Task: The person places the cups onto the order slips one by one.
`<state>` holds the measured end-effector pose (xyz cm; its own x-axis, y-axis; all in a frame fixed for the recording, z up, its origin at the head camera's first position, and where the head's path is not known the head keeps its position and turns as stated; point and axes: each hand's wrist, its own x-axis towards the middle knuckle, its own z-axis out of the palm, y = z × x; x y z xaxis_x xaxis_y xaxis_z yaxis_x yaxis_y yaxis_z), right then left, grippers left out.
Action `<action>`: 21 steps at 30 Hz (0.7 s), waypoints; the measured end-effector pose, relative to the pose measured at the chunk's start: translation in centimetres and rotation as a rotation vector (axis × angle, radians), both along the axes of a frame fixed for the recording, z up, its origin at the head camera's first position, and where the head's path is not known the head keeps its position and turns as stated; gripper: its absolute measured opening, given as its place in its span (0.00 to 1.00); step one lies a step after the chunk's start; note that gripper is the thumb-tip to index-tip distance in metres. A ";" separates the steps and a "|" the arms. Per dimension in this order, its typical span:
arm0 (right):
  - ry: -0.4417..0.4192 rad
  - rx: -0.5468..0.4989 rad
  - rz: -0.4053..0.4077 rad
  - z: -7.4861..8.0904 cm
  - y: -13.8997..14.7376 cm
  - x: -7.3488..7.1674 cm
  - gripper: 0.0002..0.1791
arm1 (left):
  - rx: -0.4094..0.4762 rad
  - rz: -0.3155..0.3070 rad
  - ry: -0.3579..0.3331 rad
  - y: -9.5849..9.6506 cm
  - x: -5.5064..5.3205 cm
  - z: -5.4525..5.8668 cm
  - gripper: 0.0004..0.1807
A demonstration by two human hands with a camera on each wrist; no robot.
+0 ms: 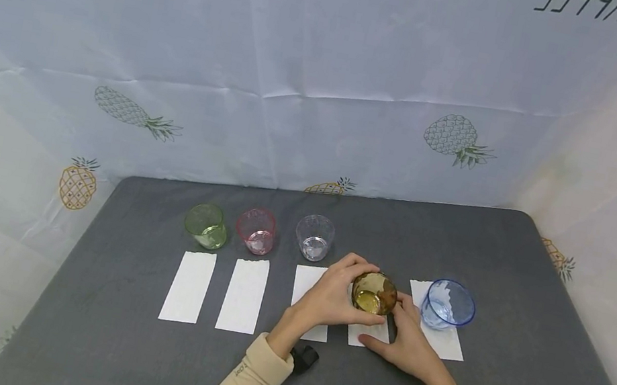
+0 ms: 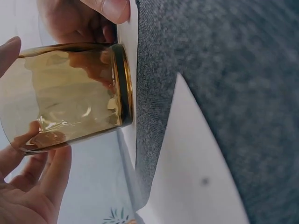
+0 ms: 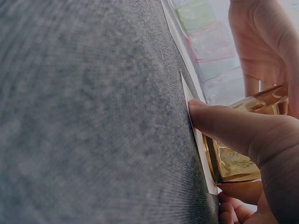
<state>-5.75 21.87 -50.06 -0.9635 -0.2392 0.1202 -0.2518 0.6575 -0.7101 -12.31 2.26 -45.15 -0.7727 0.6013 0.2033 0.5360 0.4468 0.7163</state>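
My left hand (image 1: 333, 292) grips an amber glass (image 1: 374, 293) round its upper part, thumb on the near side and fingers on the far side. The glass is upright, its base right at a white paper strip (image 1: 369, 333). In the left wrist view the amber glass (image 2: 77, 95) shows its thick base close to the paper. At the glass's right side is my right hand (image 1: 411, 346), its thumb spread apart from its fingers. The right wrist view shows the right thumb (image 3: 224, 123) at the strip's edge, with the other fingers partly hidden behind the glass.
On the right, a blue glass (image 1: 449, 304) stands on another paper strip (image 1: 445, 345). Green (image 1: 207, 226), pink (image 1: 256, 230) and clear (image 1: 314, 238) glasses line the back of the grey table (image 1: 109, 322). White strips (image 1: 187, 287) lie in front of them. A pineapple-print cloth (image 1: 308, 49) hangs behind.
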 end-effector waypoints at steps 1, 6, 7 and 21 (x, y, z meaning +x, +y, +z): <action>0.000 0.001 0.000 0.0 0.0 0.0 0.45 | 0.001 -0.001 0.000 0.0 0.0 0.0 0.42; 0.015 0.003 0.004 0.0 -0.1 0.0 0.44 | 0.001 -0.004 -0.013 0.0 -0.2 -0.3 0.42; 0.019 0.004 0.003 -0.1 -0.1 0.0 0.44 | 0.000 -0.005 -0.016 0.0 -0.2 -0.4 0.42; 0.016 0.000 -0.010 -0.2 -0.1 0.0 0.44 | -0.010 0.007 -0.004 -0.1 -0.2 -0.6 0.43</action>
